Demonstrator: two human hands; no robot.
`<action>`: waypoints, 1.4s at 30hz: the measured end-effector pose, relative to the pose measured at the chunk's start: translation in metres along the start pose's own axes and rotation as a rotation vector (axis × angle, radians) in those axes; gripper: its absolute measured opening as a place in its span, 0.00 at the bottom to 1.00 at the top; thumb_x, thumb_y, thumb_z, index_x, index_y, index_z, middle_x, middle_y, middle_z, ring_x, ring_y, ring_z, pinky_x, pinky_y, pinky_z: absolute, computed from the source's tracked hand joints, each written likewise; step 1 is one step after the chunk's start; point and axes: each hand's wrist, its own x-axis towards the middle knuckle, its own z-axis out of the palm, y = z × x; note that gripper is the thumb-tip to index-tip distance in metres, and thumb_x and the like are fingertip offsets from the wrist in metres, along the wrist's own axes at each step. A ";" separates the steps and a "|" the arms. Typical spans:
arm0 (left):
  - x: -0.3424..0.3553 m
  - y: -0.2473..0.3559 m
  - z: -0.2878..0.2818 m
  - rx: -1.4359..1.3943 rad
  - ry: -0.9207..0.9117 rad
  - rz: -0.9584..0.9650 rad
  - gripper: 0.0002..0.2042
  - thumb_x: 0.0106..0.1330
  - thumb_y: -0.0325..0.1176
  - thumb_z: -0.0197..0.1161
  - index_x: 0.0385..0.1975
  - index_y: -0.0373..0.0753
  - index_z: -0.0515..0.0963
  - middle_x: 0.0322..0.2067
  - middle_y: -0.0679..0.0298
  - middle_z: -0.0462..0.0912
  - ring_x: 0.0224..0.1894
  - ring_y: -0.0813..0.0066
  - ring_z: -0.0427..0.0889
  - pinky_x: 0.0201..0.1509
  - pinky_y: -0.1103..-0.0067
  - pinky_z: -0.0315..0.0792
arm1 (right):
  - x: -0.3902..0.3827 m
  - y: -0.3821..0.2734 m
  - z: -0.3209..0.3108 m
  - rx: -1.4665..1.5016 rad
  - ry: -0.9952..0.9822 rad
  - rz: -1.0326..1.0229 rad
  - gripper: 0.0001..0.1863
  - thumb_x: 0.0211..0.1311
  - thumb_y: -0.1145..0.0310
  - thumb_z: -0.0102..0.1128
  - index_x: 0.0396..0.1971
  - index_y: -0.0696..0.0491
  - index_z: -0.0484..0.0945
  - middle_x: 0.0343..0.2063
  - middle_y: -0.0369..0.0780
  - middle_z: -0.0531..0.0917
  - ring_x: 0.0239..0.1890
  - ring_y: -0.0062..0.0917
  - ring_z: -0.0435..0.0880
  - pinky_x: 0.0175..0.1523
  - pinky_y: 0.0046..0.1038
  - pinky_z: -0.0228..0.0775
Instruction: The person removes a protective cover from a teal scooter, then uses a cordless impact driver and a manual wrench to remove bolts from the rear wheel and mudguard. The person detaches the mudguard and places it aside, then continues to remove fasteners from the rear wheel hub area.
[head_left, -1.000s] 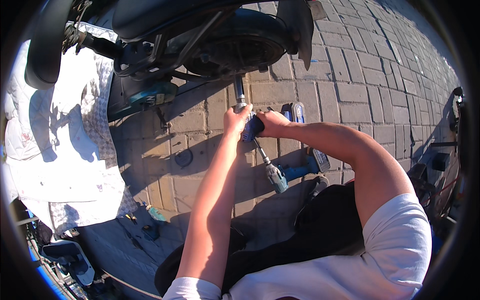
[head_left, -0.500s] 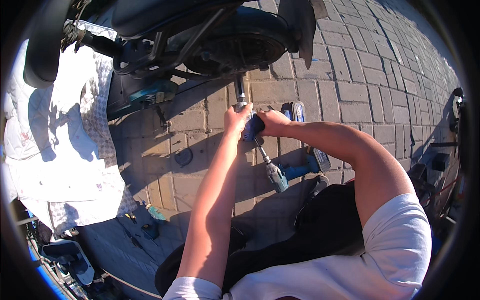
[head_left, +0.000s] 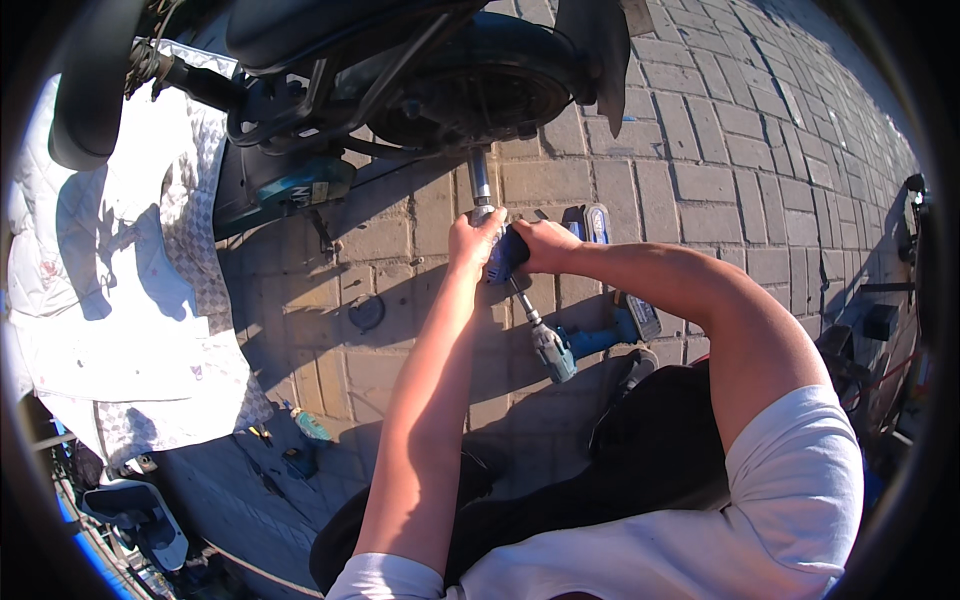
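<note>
Both my hands are closed on a blue and black cordless impact wrench [head_left: 501, 259]. My left hand [head_left: 475, 240] wraps round its front end, and my right hand [head_left: 546, 246] grips it from the right, at the handle. A long silver socket [head_left: 480, 178] runs forward from the tool up to the hub of the scooter's wheel [head_left: 470, 95]; how it sits on the axle is too dark to make out. On the paving behind the wrench lies a second, teal power tool [head_left: 552, 352] with a long bit fitted.
The dark scooter [head_left: 300, 110] fills the top. A white quilted cover [head_left: 110, 320] drapes at the left. A round dark disc [head_left: 366, 313] lies on the paving. A green-handled tool [head_left: 311, 426] lies lower left, and a grey tray-like part [head_left: 140, 520] beyond it.
Almost nothing differs. My hands keep their grip on the impact wrench, and the socket stays at the wheel hub; it looks brighter now.
</note>
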 end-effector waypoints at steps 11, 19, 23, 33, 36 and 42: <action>-0.023 -0.017 -0.011 -0.055 -0.052 -0.023 0.19 0.52 0.45 0.73 0.32 0.37 0.77 0.26 0.70 0.77 0.26 0.83 0.73 0.30 0.82 0.69 | -0.019 -0.011 0.014 -0.025 -0.035 -0.041 0.37 0.38 0.55 0.73 0.46 0.59 0.66 0.29 0.52 0.81 0.35 0.48 0.82 0.41 0.42 0.75; -0.099 -0.070 -0.085 -0.353 -0.122 -0.350 0.18 0.56 0.45 0.70 0.36 0.37 0.77 0.26 0.69 0.77 0.27 0.81 0.77 0.31 0.81 0.72 | -0.032 -0.057 0.028 0.055 -0.397 -0.431 0.29 0.45 0.56 0.68 0.45 0.56 0.72 0.32 0.47 0.83 0.40 0.43 0.82 0.45 0.41 0.73; -0.122 -0.099 -0.134 -0.245 -0.052 -0.482 0.16 0.55 0.43 0.70 0.35 0.38 0.79 0.28 0.69 0.79 0.28 0.80 0.77 0.33 0.79 0.72 | 0.013 -0.023 0.006 0.095 -0.145 -0.129 0.17 0.52 0.57 0.61 0.37 0.54 0.79 0.35 0.48 0.82 0.40 0.43 0.81 0.45 0.41 0.74; -0.155 -0.172 -0.171 -0.074 0.276 -0.458 0.12 0.55 0.39 0.66 0.32 0.38 0.79 0.24 0.69 0.76 0.24 0.81 0.73 0.28 0.81 0.69 | 0.052 0.096 -0.007 -0.224 -0.185 0.140 0.15 0.46 0.59 0.65 0.32 0.52 0.79 0.28 0.45 0.83 0.34 0.39 0.83 0.37 0.38 0.73; -0.154 -0.180 -0.191 0.393 0.396 -0.430 0.13 0.55 0.32 0.61 0.37 0.31 0.79 0.30 0.62 0.79 0.32 0.76 0.75 0.38 0.80 0.69 | 0.025 0.074 0.012 -0.177 -0.580 -0.101 0.22 0.42 0.53 0.69 0.22 0.59 0.78 0.26 0.45 0.83 0.31 0.37 0.83 0.34 0.37 0.73; -0.106 -0.070 -0.173 0.183 0.505 -0.104 0.12 0.62 0.30 0.59 0.41 0.30 0.77 0.37 0.59 0.82 0.40 0.73 0.79 0.46 0.79 0.71 | -0.105 0.031 0.073 -0.217 -0.929 -0.028 0.47 0.38 0.60 0.76 0.55 0.61 0.57 0.29 0.53 0.82 0.40 0.42 0.83 0.41 0.41 0.74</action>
